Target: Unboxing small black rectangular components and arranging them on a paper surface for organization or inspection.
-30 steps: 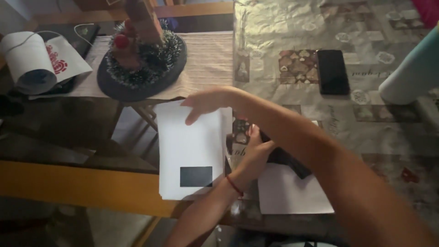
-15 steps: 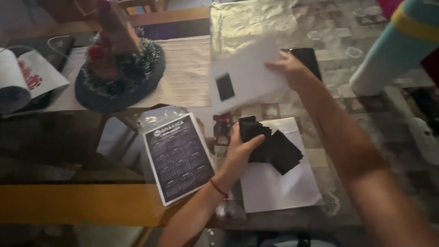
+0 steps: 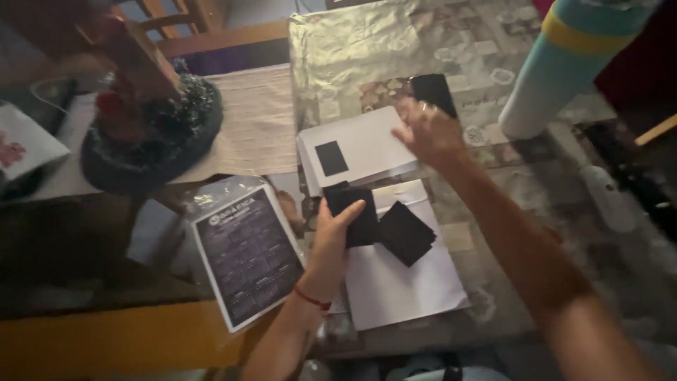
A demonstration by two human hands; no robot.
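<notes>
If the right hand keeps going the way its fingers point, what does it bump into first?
The right hand points up and away across the table, resting on the white sheet. Going straight on, it would probably meet the black phone first, which lies just past its fingertips, though the exact depth is hard to judge.

Packages, labels and a screen on the table

A dark printed card in a clear sleeve (image 3: 247, 264) is laid at the table's near left edge. A white envelope (image 3: 360, 148) bearing a small black rectangular label (image 3: 331, 158) is set further back, and a dark, unlit phone screen (image 3: 433, 92) is seen just behind it. A white bag with a red print (image 3: 25, 144) is placed far left.
</notes>
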